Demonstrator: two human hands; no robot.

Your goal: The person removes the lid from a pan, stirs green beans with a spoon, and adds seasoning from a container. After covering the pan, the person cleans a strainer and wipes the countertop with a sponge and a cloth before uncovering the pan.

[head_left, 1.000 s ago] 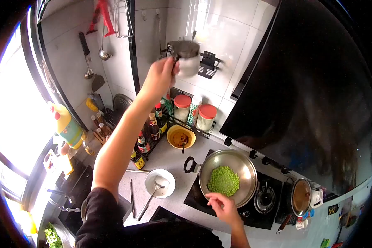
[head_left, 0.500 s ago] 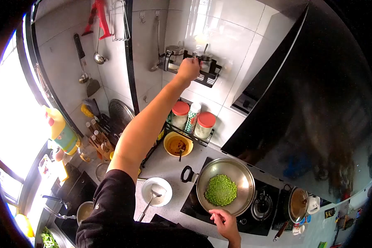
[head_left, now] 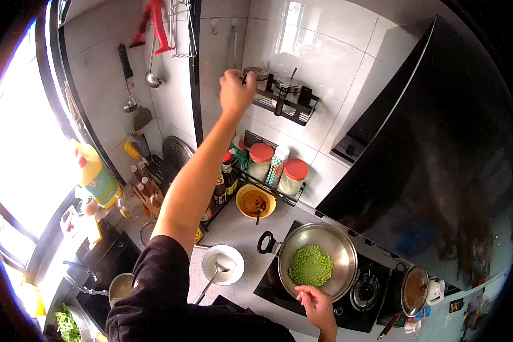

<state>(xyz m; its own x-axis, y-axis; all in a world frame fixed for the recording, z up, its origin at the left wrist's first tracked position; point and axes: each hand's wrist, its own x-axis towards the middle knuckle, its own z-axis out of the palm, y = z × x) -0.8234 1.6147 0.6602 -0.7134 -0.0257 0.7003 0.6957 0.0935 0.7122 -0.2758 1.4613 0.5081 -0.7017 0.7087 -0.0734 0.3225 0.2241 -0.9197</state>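
My left hand (head_left: 236,94) is raised at the left end of the black wall rack (head_left: 293,111). Its fingers are apart beside a lidded jar (head_left: 257,74) that it partly covers. Another lidded jar (head_left: 289,85), with a spoon handle sticking out, stands to the right on the same rack. Low in front, my right hand (head_left: 318,310) hovers at the near rim of a steel pan (head_left: 343,251), fingers curled together and nothing visible in them. Green peas (head_left: 311,265) lie heaped in the pan, which sits on the gas stove (head_left: 273,288).
A white bowl (head_left: 237,253) with a spoon and a yellow bowl (head_left: 275,202) with dark sauce stand left of the pan. Red-lidded jars (head_left: 292,178) and bottles (head_left: 219,188) line the back. A range hood (head_left: 422,154) overhangs the right; a lidded pan (head_left: 414,290) stands beneath.
My left hand has moved left, from the spooned jar to the rack's left end. My right hand stays by the pan with its fingers more curled. The view has shifted slightly.
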